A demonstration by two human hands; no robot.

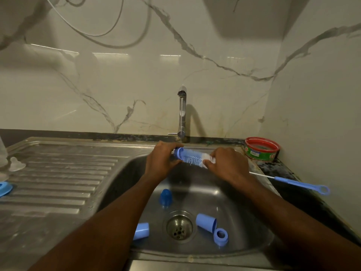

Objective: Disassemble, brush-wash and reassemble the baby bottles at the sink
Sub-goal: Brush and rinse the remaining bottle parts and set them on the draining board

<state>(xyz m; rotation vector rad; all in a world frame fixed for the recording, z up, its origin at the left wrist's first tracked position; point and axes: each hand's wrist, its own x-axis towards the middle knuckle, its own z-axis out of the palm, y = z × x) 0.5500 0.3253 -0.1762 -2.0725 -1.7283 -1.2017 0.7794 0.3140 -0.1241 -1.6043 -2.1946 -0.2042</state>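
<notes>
Over the back of the sink [244,227], both hands hold a bottle brush [192,159] with blue bristles and a white tip, lying level. My left hand [161,162] grips its blue ringed end. My right hand [224,165] pinches the white tip. Whether a clear bottle surrounds the bristles I cannot tell. In the basin lie a blue domed cap [166,198], a blue cup-like cap [141,230], another blue cap [206,222] and a blue screw ring [220,236].
The tap [182,114] stands behind my hands. A thin blue-handled brush [300,183] lies on the right counter near a red-and-green tub [261,148]. On the left drainboard [58,182] are a clear teat [16,163], a clear bottle [2,153] and a blue piece [4,188].
</notes>
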